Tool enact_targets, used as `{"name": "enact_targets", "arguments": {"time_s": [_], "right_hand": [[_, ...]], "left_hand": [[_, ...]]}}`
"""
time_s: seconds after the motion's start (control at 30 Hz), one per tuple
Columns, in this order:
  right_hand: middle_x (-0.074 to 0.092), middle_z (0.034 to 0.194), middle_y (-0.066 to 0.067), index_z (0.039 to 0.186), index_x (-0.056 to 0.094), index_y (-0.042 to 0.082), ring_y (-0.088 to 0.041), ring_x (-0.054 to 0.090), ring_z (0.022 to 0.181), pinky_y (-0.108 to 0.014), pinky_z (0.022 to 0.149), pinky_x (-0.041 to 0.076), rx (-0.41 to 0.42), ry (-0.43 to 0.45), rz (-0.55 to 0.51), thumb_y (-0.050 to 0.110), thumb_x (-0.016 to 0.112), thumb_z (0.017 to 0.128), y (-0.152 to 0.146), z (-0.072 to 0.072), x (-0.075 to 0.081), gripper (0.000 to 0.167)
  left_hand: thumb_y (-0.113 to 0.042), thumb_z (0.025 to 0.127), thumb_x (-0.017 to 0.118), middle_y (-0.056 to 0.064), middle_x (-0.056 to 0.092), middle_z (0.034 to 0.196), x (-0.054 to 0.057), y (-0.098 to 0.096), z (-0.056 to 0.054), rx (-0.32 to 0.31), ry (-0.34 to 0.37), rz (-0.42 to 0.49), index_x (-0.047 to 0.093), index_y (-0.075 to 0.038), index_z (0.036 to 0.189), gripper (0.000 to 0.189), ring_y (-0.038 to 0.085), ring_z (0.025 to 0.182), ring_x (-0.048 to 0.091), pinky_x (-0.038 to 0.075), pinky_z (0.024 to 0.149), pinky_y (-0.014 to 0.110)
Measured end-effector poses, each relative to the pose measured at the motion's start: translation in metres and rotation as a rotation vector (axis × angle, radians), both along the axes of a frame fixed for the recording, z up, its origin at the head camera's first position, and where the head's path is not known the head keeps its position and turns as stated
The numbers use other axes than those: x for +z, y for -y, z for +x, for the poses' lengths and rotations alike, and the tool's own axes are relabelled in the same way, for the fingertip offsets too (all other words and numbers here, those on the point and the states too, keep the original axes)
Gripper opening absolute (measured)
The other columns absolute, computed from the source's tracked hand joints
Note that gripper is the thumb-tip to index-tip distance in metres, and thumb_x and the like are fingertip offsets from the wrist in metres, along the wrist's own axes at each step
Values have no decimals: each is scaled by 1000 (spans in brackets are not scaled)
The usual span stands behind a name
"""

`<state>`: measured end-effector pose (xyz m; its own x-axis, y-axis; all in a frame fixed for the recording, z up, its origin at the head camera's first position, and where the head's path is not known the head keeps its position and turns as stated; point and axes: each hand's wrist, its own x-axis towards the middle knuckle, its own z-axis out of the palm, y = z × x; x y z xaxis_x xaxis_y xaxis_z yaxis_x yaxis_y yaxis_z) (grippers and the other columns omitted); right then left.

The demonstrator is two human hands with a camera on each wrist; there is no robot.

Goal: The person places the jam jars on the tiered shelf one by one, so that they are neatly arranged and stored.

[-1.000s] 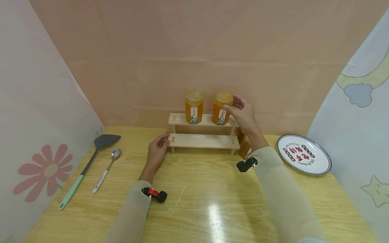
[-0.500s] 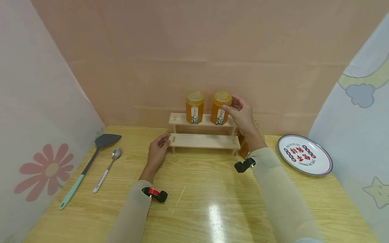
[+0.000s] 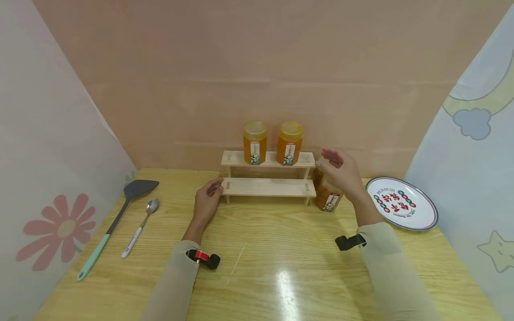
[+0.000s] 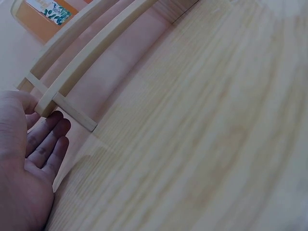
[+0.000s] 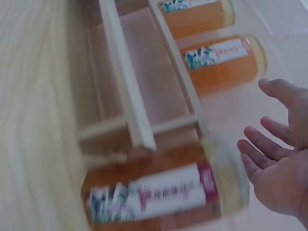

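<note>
A small two-step wooden shelf (image 3: 269, 187) stands near the back wall. On its upper step are two amber honey jars with yellow lids, a left jar (image 3: 254, 145) and a right jar (image 3: 289, 145). My left hand (image 3: 206, 200) holds the left end of the lower step, thumb and fingers around the board's end in the left wrist view. My right hand (image 3: 341, 171) is off the jars, fingers spread and holding nothing. Below it a darker jar (image 5: 154, 197) stands on the table at the shelf's right end, its lid partly hidden by the hand in the head view.
At the left lie a spatula (image 3: 108, 232) with a mint handle and a spoon (image 3: 140, 227). An oval white plate (image 3: 427, 214) with a dark rim and red print sits at the right. Printed side walls and a plain back wall enclose the wooden table (image 3: 257, 267).
My right hand has let go of the right jar on the upper step and moved right and down, above the darker jar. The left hand stays at the shelf's end.
</note>
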<state>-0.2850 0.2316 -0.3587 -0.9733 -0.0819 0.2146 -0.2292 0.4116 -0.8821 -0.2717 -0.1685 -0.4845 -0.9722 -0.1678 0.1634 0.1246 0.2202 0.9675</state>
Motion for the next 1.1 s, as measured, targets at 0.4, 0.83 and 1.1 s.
{"name": "enact_targets", "arguments": {"time_s": [0.4, 0.83, 1.1], "right_hand": [[47, 157, -18, 156, 40, 5, -37, 42, 147, -50, 125, 33, -41, 33, 56, 38, 71, 99, -47, 34, -32, 73], [37, 160, -17, 165, 21, 18, -40, 32, 153, -59, 120, 36, 31, 151, -33, 32, 77, 94, -50, 31, -66, 91], [41, 158, -19, 164, 22, 14, -40, 37, 151, -58, 117, 40, 16, 137, -23, 30, 77, 94, -48, 32, -71, 90]], "left_hand": [[-17, 103, 62, 11, 68, 133, 1, -1, 1, -25, 12, 1, 68, -12, 134, 31, 22, 127, 62, 51, 101, 20], [-19, 104, 61, 11, 67, 136, 0, 1, 1, -25, 1, -21, 67, -13, 136, 33, 23, 129, 61, 51, 111, 39], [-18, 104, 61, 12, 67, 135, 0, 2, 0, -25, 3, -19, 67, -12, 135, 32, 23, 128, 61, 51, 111, 37]]}}
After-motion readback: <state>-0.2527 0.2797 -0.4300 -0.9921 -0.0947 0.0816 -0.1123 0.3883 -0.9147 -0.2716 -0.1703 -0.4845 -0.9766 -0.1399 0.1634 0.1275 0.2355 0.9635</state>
